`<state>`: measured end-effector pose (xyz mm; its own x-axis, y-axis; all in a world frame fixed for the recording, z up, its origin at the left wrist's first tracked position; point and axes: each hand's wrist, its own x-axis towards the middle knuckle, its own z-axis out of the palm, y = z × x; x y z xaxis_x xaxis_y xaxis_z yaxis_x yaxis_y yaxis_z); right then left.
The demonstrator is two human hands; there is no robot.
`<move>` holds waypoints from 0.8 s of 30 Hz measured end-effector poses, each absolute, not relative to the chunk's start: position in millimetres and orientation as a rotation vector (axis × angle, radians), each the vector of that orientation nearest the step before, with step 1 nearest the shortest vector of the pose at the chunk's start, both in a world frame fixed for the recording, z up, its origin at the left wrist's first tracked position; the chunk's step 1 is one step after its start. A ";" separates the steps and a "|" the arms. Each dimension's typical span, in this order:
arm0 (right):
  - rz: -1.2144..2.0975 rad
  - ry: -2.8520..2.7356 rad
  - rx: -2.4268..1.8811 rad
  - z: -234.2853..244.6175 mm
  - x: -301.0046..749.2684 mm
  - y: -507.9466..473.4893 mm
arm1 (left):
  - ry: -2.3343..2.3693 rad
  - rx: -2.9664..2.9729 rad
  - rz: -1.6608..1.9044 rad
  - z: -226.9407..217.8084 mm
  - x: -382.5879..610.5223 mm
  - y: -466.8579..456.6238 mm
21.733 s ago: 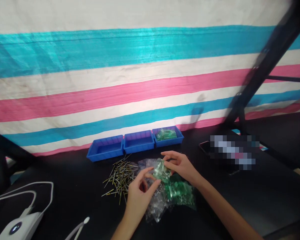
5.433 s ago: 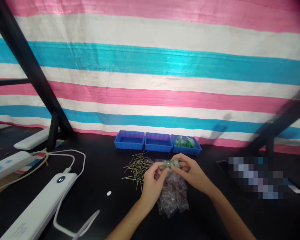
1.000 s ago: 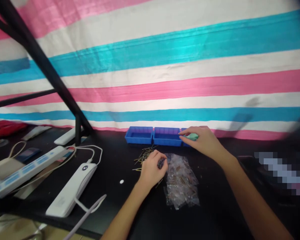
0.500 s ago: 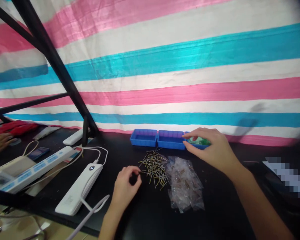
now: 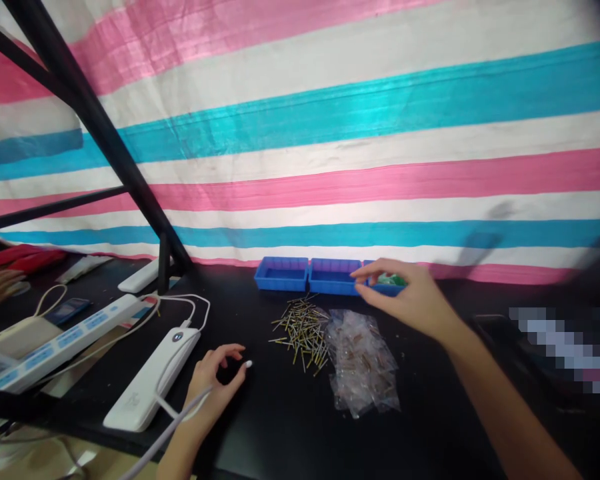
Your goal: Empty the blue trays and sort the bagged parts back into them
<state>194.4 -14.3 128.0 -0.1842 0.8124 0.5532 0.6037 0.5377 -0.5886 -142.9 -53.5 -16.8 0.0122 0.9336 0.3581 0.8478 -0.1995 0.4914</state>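
Note:
My left hand [image 5: 214, 381] is low over the black table, its thumb and fingers apart, holding nothing I can see; the thumb tip shows white. To its right lies a loose pile of thin gold and silver metal rods [image 5: 304, 333]. Beside the pile is a heap of small clear plastic bags [image 5: 363, 363], some with brownish pieces showing in them. My right hand [image 5: 405, 297] hovers in front of the right-hand blue bin [image 5: 387, 291], thumb and fingertips slightly apart. Green material [image 5: 393, 280] shows in that bin, partly hidden by the hand.
Two more blue bins [image 5: 282, 287] [image 5: 334, 289] stand along the back. On the left are a white power bank [image 5: 150, 380] with cables, a power strip [image 5: 70, 340], a phone [image 5: 69, 311] and another person's hand [image 5: 0, 288]. A black frame post [image 5: 107, 143] rises there. Striped sheeting [image 5: 330, 187] hangs behind.
My left hand has drawn back leftward from the metal rods, and its fingers have spread. My right hand stays at the right-hand bin. The whole view has shifted slightly.

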 end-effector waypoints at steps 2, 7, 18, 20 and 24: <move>0.515 -1.971 -1.080 110.0 175.2 -11.4 | 1.928 2.079 1.073 -21.8 -146.2 -51.9; 0.829 -2.143 -0.946 53.5 105.4 -6.1 | 2.021 1.957 1.268 -19.6 -150.7 -55.3; 1.076 -2.216 -0.737 3.8 24.1 1.2 | 2.010 1.705 1.583 -15.1 -170.1 -78.2; 1.086 -2.210 -0.744 0.8 20.4 2.7 | 2.002 1.690 1.594 -16.8 -173.2 -79.5; 1.152 -2.185 -0.719 -1.8 17.5 4.3 | 1.983 1.701 1.587 -18.1 -173.5 -80.7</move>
